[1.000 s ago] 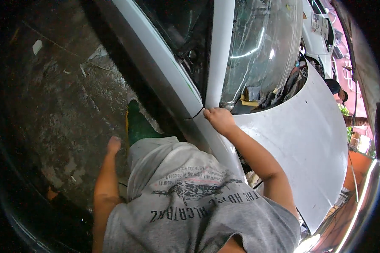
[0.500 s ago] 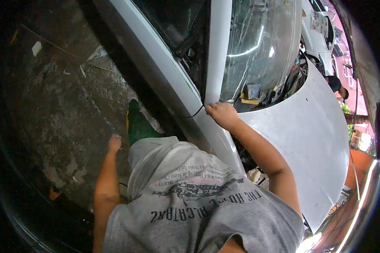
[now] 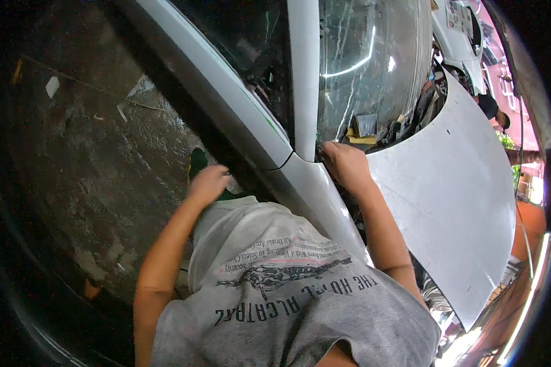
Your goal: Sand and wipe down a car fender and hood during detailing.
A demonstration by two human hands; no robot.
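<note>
At the lower corner of the windshield (image 3: pixel 373 67), my right hand (image 3: pixel 348 164) has its fingers curled and pressed together, beside the base of the silver pillar (image 3: pixel 304 79). Whatever those fingertips hold, if anything, is hidden. My left hand (image 3: pixel 208 183) hangs over my legs, left of the car's silver fender (image 3: pixel 312 189). It is smeared by motion, so its fingers cannot be read clearly. The silver hood (image 3: pixel 447 183) spreads out to the right of my right arm, with a gap between it and the fender.
A grey block (image 3: pixel 366 125) and a yellow piece (image 3: pixel 360 139) lie at the windshield's base. The car door (image 3: pixel 226 85) runs along the left. Scraps, including a white piece (image 3: pixel 52 87), lie on the wet floor (image 3: pixel 104 177). Another person (image 3: pixel 493 109) is beyond the hood.
My right hand has moved off the pillar's base, slightly right, to the windshield corner. My left hand has risen and come right, nearer the car. The view has shifted a little.
</note>
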